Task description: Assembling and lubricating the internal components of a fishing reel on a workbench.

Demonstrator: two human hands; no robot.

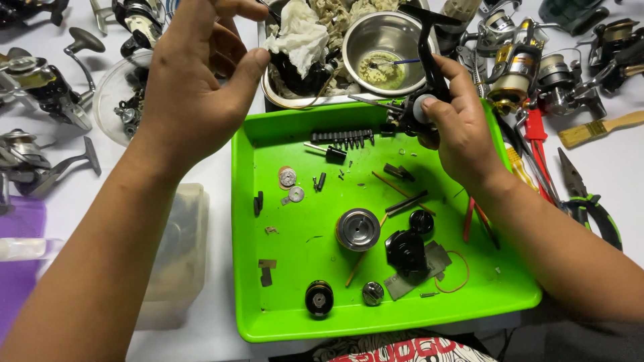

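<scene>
Right hand (pixel 463 131) clamps black metal reel body (pixel 419 100) above bright green plastic tray (pixel 302 315), so loose parts drop inside; left hand (pixel 191 87) beyond tray's left rim, fingers apart, empty.

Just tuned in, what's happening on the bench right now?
A person is working on a stripped-down fishing reel. The right hand grips the black reel body at the far edge of the green tray. The left hand is raised and open near a white rag, holding nothing. Loose parts lie in the tray: a metal spool, washers, a bit strip. More reels and pliers surround it.
</scene>
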